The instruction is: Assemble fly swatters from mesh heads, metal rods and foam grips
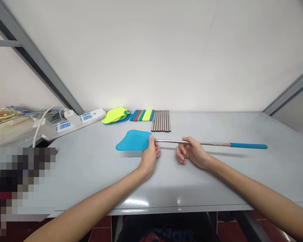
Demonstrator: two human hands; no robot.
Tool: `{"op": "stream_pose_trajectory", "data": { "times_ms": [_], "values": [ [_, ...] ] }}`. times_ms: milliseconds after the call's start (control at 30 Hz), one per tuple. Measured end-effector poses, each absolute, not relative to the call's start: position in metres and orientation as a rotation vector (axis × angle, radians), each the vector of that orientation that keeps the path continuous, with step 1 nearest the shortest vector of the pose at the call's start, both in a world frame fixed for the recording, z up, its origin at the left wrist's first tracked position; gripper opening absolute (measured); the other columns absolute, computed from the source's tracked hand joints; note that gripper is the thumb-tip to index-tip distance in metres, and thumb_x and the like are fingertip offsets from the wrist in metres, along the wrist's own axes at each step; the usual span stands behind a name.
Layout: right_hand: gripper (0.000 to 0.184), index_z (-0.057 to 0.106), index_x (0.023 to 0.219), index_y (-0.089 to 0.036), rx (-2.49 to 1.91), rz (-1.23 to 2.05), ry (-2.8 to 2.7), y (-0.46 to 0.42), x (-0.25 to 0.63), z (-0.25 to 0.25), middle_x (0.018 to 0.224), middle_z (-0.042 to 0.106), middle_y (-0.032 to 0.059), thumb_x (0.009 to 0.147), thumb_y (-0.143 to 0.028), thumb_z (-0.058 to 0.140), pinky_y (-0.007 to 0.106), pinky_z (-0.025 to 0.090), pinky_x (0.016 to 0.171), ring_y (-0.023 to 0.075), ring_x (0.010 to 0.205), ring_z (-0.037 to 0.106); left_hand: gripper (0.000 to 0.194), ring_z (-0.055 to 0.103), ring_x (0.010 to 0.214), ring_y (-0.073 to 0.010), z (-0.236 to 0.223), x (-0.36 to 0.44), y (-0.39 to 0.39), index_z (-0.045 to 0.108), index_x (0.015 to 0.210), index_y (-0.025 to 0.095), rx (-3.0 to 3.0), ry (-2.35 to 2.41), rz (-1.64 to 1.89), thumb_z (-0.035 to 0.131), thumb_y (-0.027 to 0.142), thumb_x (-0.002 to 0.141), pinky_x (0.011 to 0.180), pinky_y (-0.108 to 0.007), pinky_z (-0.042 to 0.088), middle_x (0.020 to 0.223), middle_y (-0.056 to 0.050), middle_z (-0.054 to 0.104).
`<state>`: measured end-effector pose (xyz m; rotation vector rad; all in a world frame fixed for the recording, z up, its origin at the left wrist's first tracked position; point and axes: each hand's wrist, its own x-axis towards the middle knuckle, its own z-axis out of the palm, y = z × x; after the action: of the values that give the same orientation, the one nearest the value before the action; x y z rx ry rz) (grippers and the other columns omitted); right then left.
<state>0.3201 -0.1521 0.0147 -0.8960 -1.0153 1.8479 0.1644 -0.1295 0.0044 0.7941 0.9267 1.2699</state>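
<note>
A fly swatter lies across the middle of the grey table point(217, 181), held just above it. Its blue mesh head point(134, 140) points left, a thin metal rod point(209, 144) runs right and ends in a blue grip point(248, 146). My left hand point(150, 156) is closed on the neck where the head meets the rod. My right hand point(192, 153) is closed on the rod a little further right, fingers curled under it.
At the back of the table lie a stack of yellow and blue swatter heads point(115, 115), a row of coloured grips point(142, 115) and a row of metal rods point(161, 121). A white power strip point(77, 121) with a plug and a clear bag point(12, 126) sit at the left.
</note>
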Motion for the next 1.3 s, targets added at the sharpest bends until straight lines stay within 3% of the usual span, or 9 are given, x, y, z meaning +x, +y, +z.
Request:
{"op": "stream_pose_trajectory", "data": {
  "times_ms": [300,1300],
  "values": [
    [0.037,0.029,0.045,-0.020,-0.819,1.927,-1.008,-0.154,0.321,0.014,0.040,0.048,0.0039,0.079,-0.035,0.025,0.028,0.032,0.048,0.0174,0.044,0.046,0.038,0.023,0.034,-0.0023,0.007,0.162,-0.131,0.040,0.062,0.017,0.872,0.804,1.160,0.047,0.053,0.070,0.035,-0.016,0.022,0.044,0.009,0.025],
    [0.041,0.034,0.045,-0.019,-0.649,2.012,-0.940,-0.160,0.312,0.012,0.044,0.050,0.0044,0.081,-0.034,0.020,0.028,0.033,0.055,0.0180,0.049,0.050,0.033,0.023,0.034,-0.0033,0.007,0.172,-0.142,0.039,0.065,0.018,1.085,0.802,1.140,0.043,0.050,0.073,0.035,-0.018,0.022,0.046,0.008,0.027]
  ]
}}
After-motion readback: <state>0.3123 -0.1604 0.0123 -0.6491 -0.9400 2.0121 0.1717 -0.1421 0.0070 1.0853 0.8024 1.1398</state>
